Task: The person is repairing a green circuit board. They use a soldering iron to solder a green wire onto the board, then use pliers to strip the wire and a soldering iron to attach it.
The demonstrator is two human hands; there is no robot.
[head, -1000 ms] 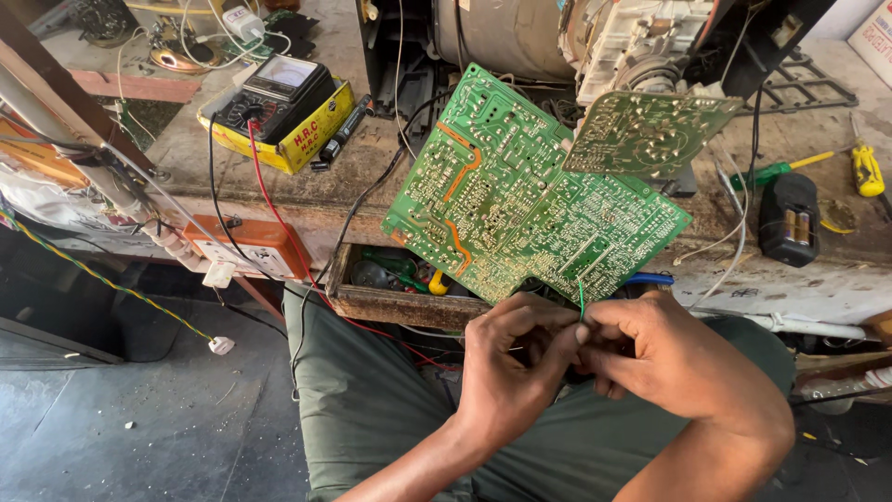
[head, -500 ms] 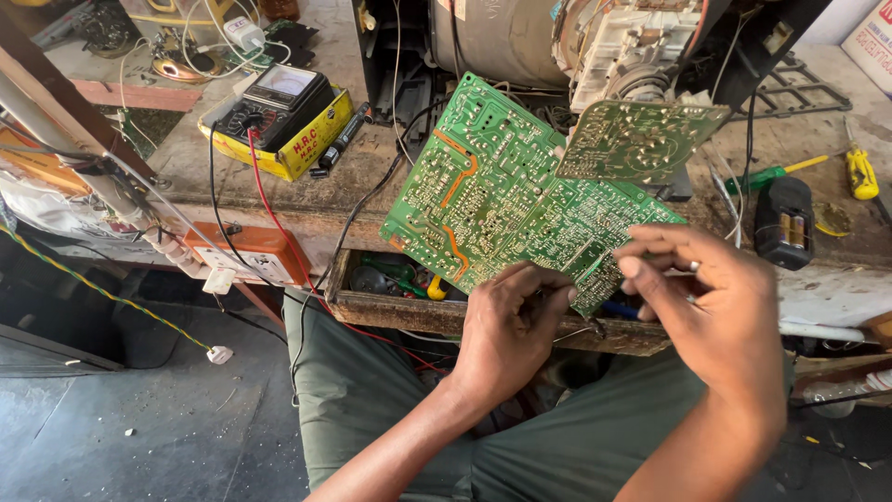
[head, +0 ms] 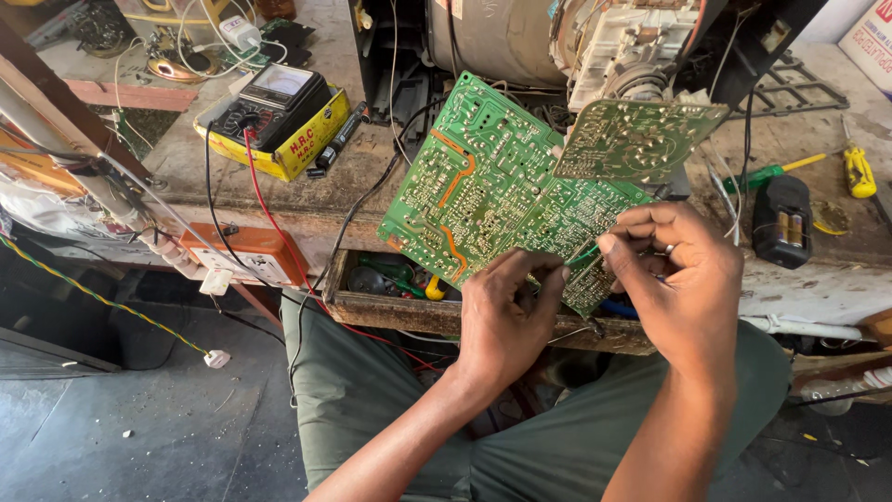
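Note:
A large green circuit board [head: 492,191] stands tilted, solder side toward me, over the bench edge. My left hand [head: 506,321] grips its lower edge, fingers curled behind the board. My right hand [head: 678,288] is at the board's lower right corner, thumb and forefinger pinched on a thin green wire [head: 583,254] that runs to the board. A smaller pale green board [head: 636,139] hangs from the big one's upper right, in front of a picture tube's rear [head: 502,37].
A multimeter in a yellow case [head: 279,116] sits left on the worn bench, its red and black leads trailing down past an orange socket box [head: 246,251]. An open drawer [head: 372,307] of parts lies under the board. A green-handled screwdriver [head: 767,175], black battery box [head: 785,223] and yellow tool [head: 857,172] lie right.
Both hands rose from my lap to the board's lower edge. My right hand swung out to the right, then closed in on the green wire.

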